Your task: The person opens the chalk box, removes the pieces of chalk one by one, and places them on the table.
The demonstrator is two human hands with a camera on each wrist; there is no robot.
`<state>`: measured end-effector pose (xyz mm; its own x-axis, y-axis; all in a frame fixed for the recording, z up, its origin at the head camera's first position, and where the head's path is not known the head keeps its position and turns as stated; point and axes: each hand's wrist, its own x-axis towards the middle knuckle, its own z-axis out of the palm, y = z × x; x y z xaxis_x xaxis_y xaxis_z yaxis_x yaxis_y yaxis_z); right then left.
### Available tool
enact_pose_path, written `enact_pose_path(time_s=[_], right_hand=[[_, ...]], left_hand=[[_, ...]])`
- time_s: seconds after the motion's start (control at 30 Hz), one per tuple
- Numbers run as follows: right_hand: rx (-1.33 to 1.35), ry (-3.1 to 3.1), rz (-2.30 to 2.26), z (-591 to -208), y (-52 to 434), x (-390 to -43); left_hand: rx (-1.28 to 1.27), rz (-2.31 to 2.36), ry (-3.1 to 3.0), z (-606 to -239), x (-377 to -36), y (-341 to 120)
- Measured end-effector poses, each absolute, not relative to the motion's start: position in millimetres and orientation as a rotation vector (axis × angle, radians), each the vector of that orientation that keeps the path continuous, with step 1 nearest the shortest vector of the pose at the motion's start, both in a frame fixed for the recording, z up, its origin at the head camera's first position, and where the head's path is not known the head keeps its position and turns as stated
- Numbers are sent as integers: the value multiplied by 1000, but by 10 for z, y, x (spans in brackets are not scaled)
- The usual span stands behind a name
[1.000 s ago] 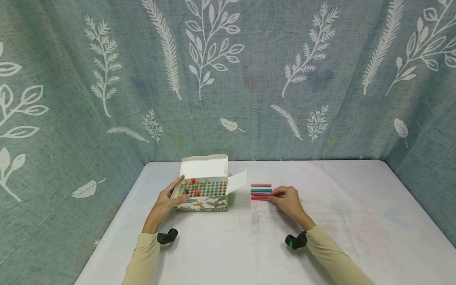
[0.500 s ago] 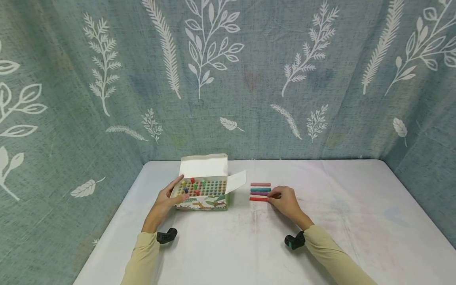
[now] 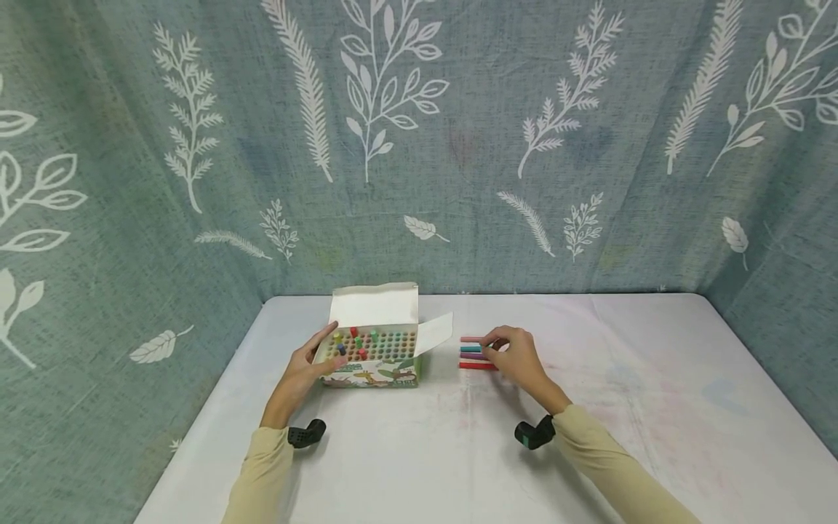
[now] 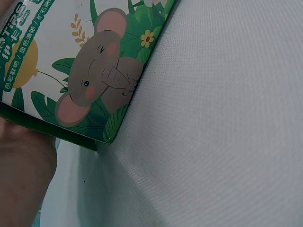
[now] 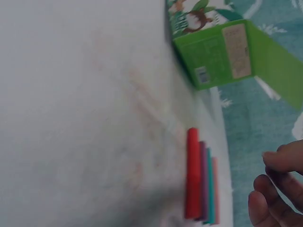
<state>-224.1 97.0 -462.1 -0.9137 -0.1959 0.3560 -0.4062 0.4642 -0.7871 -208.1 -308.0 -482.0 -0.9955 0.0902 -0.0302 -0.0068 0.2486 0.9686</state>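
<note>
At the left end of an open cardboard box (image 3: 369, 376), my left hand (image 3: 302, 372) grips it, thumb over the front edge and fingers at the back. Several coloured sticks stand in holes at the left part of its tray (image 3: 399, 348). To the right, a red stick (image 3: 476, 366), a purple stick (image 5: 203, 179), a teal stick (image 3: 470, 349) and a pink stick (image 3: 469, 339) lie in parallel on the table. My right hand (image 3: 520, 360) is over their right ends, its fingers bent with nothing between them in the right wrist view.
The box's white lid (image 3: 375, 307) stands raised at the back, and a side flap (image 3: 435, 334) sticks out toward the sticks. A white cloth (image 3: 419, 451) covers the table. Behind it hangs a leaf-patterned curtain (image 3: 419, 167).
The red stick has shifted slightly toward me, away from the purple one. My right hand has let go of it and moved back and left. The left hand stays put.
</note>
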Motion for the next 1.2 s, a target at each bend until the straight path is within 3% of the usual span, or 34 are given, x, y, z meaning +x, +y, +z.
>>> enact_pose_path(time_s=[0.3, 1.2], right_hand=[[568, -2375, 1481, -4334, 800, -2275], [769, -2353, 1559, -3934, 208, -2333]], left_hand=[[75, 1869, 2431, -4814, -2048, -3117], [81, 1922, 2381, -4789, -2040, -3071]])
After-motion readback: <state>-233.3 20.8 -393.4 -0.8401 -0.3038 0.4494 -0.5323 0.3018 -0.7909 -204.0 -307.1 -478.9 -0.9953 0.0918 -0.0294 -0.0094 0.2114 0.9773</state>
